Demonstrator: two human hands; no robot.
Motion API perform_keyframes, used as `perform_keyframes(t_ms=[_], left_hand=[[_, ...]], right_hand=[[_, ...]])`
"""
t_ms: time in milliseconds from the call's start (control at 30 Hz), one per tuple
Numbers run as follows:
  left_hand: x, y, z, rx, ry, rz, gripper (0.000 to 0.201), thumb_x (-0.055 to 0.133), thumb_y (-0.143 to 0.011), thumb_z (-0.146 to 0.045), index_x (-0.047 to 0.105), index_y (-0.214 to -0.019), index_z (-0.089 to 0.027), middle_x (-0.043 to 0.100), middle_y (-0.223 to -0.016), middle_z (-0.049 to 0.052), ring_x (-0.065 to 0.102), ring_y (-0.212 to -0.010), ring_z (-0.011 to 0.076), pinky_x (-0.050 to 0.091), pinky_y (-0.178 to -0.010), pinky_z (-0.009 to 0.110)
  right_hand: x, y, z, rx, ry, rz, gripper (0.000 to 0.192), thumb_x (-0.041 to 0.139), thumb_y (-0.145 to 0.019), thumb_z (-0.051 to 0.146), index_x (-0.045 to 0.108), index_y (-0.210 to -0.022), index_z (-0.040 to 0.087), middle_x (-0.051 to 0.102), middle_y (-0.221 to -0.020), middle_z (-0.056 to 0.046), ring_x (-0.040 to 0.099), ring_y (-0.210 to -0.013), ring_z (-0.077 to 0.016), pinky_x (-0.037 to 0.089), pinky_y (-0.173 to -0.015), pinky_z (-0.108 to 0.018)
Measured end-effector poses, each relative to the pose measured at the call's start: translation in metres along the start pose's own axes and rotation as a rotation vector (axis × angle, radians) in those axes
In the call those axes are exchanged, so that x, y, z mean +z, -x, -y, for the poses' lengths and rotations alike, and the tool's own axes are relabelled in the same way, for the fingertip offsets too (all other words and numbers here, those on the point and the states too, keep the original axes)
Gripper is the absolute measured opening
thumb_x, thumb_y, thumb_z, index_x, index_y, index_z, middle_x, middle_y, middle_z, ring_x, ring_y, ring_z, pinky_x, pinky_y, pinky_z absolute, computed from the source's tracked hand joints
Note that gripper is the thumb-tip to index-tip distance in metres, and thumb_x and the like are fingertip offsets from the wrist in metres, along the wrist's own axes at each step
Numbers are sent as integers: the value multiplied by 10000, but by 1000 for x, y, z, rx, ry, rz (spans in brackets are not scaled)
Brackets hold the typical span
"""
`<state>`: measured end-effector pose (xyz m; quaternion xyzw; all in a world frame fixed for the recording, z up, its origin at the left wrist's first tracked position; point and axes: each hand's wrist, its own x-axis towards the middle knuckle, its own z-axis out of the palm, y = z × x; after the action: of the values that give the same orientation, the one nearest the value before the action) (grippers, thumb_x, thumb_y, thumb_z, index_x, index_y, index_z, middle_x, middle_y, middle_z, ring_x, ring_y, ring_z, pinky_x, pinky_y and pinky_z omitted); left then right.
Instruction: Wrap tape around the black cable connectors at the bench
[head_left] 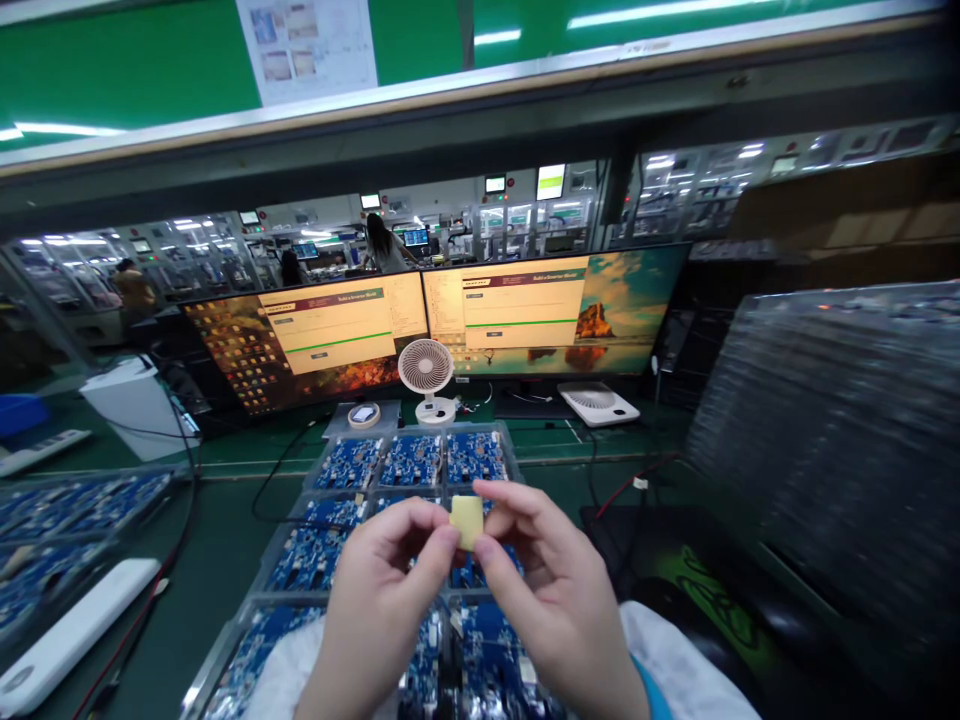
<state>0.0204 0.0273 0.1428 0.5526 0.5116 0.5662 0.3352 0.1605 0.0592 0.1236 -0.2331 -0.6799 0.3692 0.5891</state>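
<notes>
A small pale-yellow square piece (468, 522), like a pad or a bit of tape, is held up between my two hands. My left hand (397, 580) pinches its left edge between thumb and index finger. On the other side, the thumb and fingertips of my right hand (547, 580) close around the right edge, with the index finger stretched toward the top corner. Beneath both hands lies a clear plastic tray (259, 590), its compartments filled with blue circuit boards (411, 460). My hands hide part of the middle and near boards.
Two monitors (345, 330) (525, 310) stand at the back, with a small white fan (426, 368) before them. A roll of tape (364, 414) is beside the fan. Another board tray (82, 505) and a white device (82, 635) are left; stacked trays (832, 420) rise right. Cables cross the bench.
</notes>
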Motion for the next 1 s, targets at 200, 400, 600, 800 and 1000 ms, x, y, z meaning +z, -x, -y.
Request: perform_keyframes(t_ms=[200,400,600,800,1000], left_hand=[[6,5,-1,51,-91,-17,210,535,-890,-298,603,-728,-183,590,-664,0,559,-594,145,472,-549,224],[10,5,-3,75,-46,-48,193,530,-877,-258,585,-707,-186,578,-633,-8,575,-553,141,476,-524,220],[8,6,-2,90,-92,-33,179,523,-877,-255,579,-719,-191,579,-647,-6,579,-562,145,476,-535,228],[7,6,-3,211,-348,25,197,481,-884,-212,525,-692,-203,545,-648,-9,518,-577,140,416,-537,229],[8,4,-5,297,-496,16,200,450,-901,-172,539,-724,-195,572,-675,-2,553,-599,137,426,-558,224]], right_hand=[[2,3,-1,23,-11,69,456,518,-898,102,485,-1276,357,600,-802,44,626,-708,-118,522,-689,-237],[3,1,0,106,-118,103,411,495,-927,136,454,-1304,294,582,-811,25,645,-717,-127,535,-651,-236],[-2,1,-1,83,-64,96,300,530,-920,178,573,-1203,268,636,-848,-8,653,-740,-152,546,-672,-267],[-10,-6,1,-14,59,70,204,585,-893,178,677,-1054,265,655,-872,-19,635,-790,-162,522,-686,-268],[-11,-10,7,-79,89,72,173,587,-869,102,691,-919,230,649,-824,-15,619,-755,-151,507,-658,-256]])
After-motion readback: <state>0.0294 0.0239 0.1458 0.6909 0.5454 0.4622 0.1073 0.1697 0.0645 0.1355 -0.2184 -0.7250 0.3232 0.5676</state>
